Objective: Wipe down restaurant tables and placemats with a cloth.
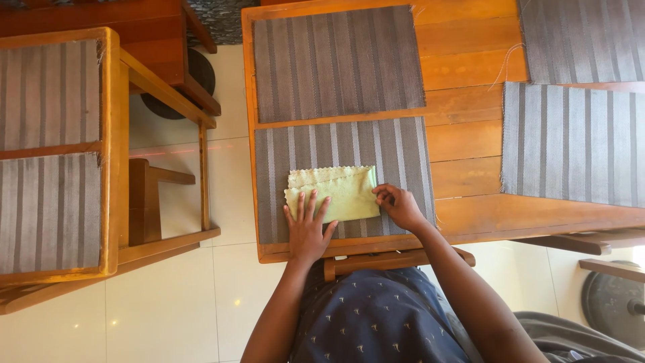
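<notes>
Fingers [310, 205] of the left hand [307, 232] lie spread and flat, their tips pressing on the near edge of a folded pale-green cloth [332, 193] — nothing is gripped, the palm simply rests on the striped grey placemat [403, 158] beneath. The right hand [398, 206] sits at the cloth's right end with its fingers curled in; they seem to pinch the corner of the fold, though whether fabric is actually caught between them I cannot tell. The cloth lies in a neat rectangle with a scalloped edge along its far side, near the front of the placemat and roughly centred on it. That placemat covers the near part of a wooden table [463, 141] made of broad planks, and a second striped placemat [336, 60] lies just beyond it, touching or nearly so. Two more placemats of the same pattern — one [571, 144] to the right, another [581, 37] at the far right corner — cover the table's other side, with loose threads trailing from their edges. To the left, well apart across a pale tiled floor [175, 296], stands a wooden chair [114, 154] with striped cushions. The person's dark patterned garment [376, 316] fills the bottom of the view.
</notes>
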